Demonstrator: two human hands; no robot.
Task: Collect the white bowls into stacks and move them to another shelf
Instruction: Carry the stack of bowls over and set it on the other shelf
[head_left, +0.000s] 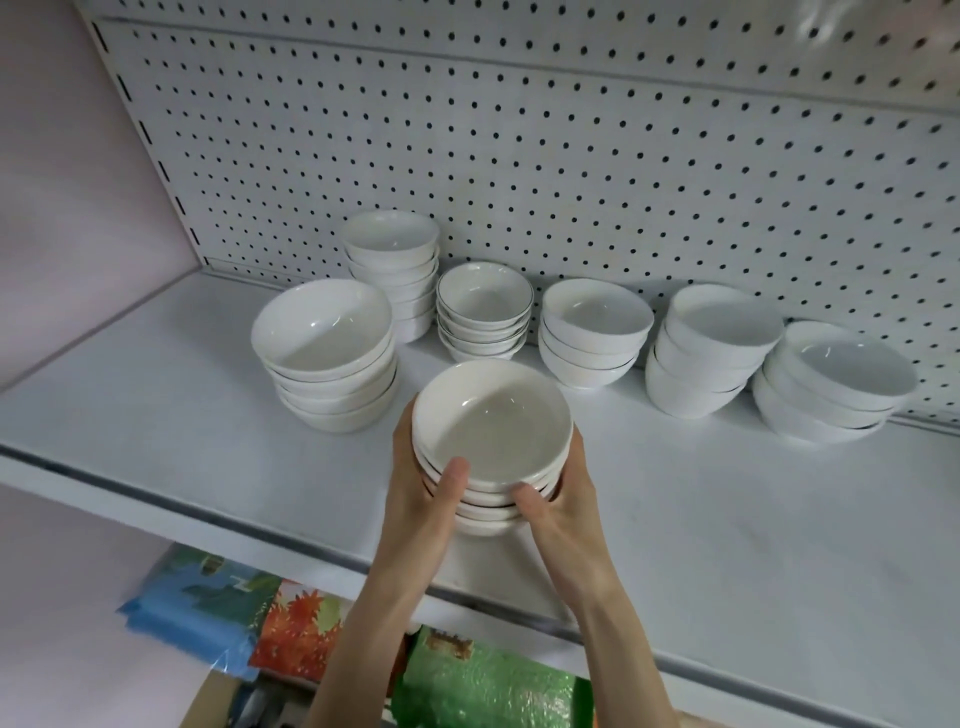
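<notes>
We clamp the left hand (421, 483) at 9 o'clock and the right hand (566, 493) at 3 o'clock on the stack of white bowls (491, 441) at the shelf (727, 519) front, thumbs bracing the rims, presumably so the bowls cannot slip apart.

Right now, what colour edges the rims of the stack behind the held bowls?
Thin dark line on the rimmed bowl stack; head view.
</notes>
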